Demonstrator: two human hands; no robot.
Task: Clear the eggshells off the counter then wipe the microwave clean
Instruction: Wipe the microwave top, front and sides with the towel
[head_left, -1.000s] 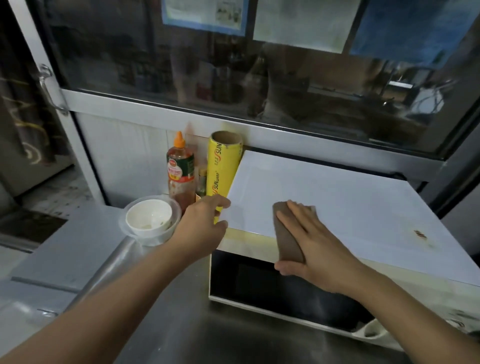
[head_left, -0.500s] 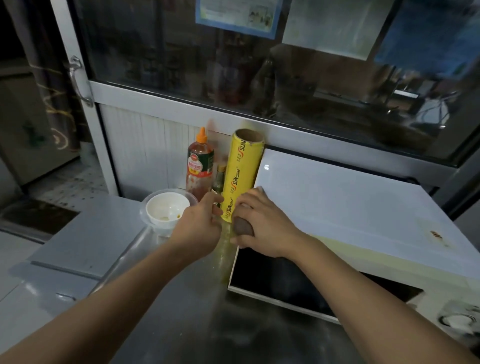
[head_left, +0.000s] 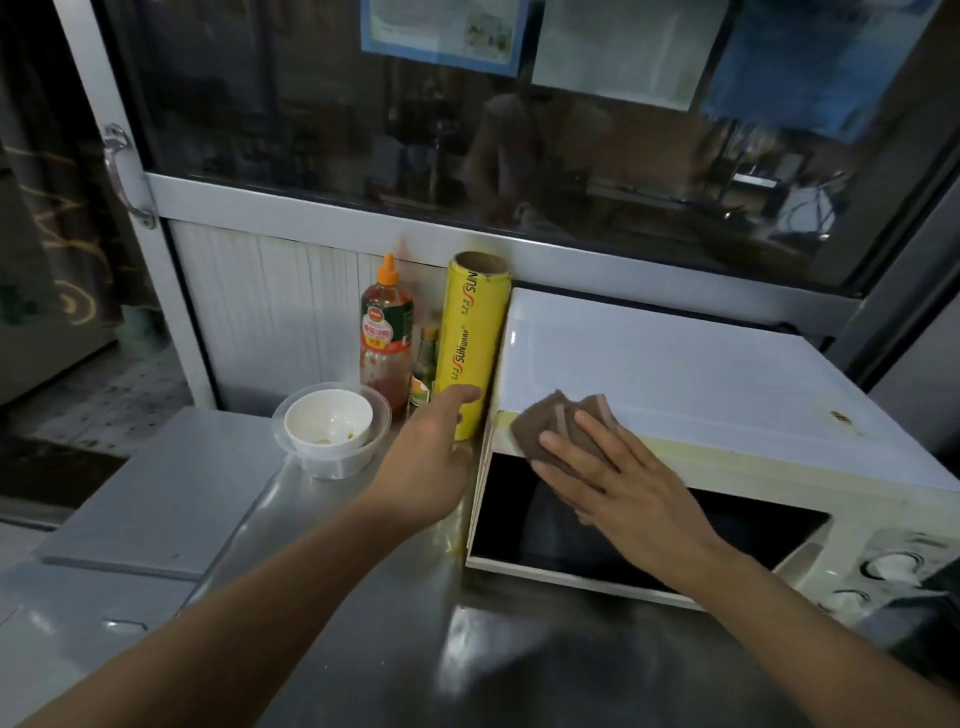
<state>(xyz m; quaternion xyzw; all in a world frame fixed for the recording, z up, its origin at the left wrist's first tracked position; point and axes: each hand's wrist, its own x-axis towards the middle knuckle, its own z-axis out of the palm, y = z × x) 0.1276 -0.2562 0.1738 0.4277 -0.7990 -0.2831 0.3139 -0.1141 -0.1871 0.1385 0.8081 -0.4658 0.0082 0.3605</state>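
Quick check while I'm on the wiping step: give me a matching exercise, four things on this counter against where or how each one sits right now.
Things:
1. brown cloth
2. yellow wrap roll
3. white bowl
4. sauce bottle

Places:
A. nested in a clear tub
B. under the right hand, on the microwave front top edge
C. upright against the microwave's left side
D. by the wall, orange cap on

Pairs: 1-B, 2-C, 3-A, 4-D

A stainless-steel counter (head_left: 363, 613) carries a white microwave (head_left: 675, 374) on its right side. Just left of the microwave stands an upright yellow roll of cling wrap (head_left: 470, 332), then a small dark bottle (head_left: 425, 371) and a red sauce bottle (head_left: 385, 332). Nearer the front sits a clear plastic container (head_left: 332, 457) holding a white bowl (head_left: 329, 422).
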